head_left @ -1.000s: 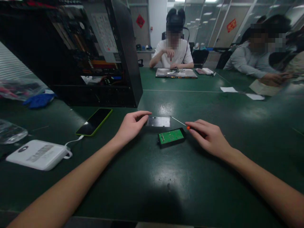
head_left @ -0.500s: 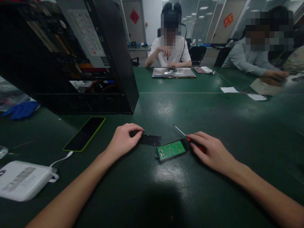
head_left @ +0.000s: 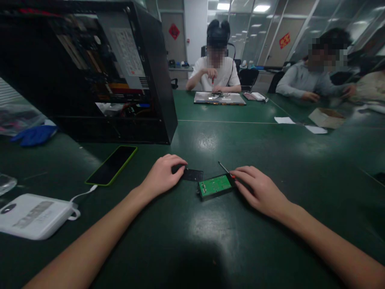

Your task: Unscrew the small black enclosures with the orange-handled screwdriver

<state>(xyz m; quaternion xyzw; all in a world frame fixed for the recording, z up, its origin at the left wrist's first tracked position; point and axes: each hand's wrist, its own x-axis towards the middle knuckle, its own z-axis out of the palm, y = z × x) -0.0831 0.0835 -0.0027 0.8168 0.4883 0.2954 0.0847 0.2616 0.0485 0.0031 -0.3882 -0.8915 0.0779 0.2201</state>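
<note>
Landmark: green circuit board (head_left: 215, 185), lying in its black tray on the desk (head_left: 192, 237), centre of view.

Far left of the board: white power bank (head_left: 34, 215), cable running to a green-edged phone (head_left: 112, 165) lying face up. Behind those, an open black PC case (head_left: 90, 72) standing on the desk, with something blue (head_left: 33, 134) at its left side.

Just left of the board: left hand (head_left: 164, 175), palm down, fingertips pressing on a flat black cover plate (head_left: 192, 174). Grip: fingers curled together onto the plate's left end, pinning rather than lifting it. A second ago the plate lay farther back from the board and looked shiny; half a second ago the hand had already slid it closer. Now it sits just behind the board's left corner, nearly touching. So the cover is being brought up to the board.

Just right of the board: right hand (head_left: 258, 190), fingers closed around a small screwdriver (head_left: 225, 168), red handle mostly hidden, metal tip poking up-left past the board's back right corner. The hand has crept in since a second ago, fingertips now touching the tray's right end. Tool kept in hand, not in use.

Far behind the board: a person in white working over a flat panel (head_left: 219, 98); right of that, another person in grey, papers (head_left: 284, 120) and a box.
</note>
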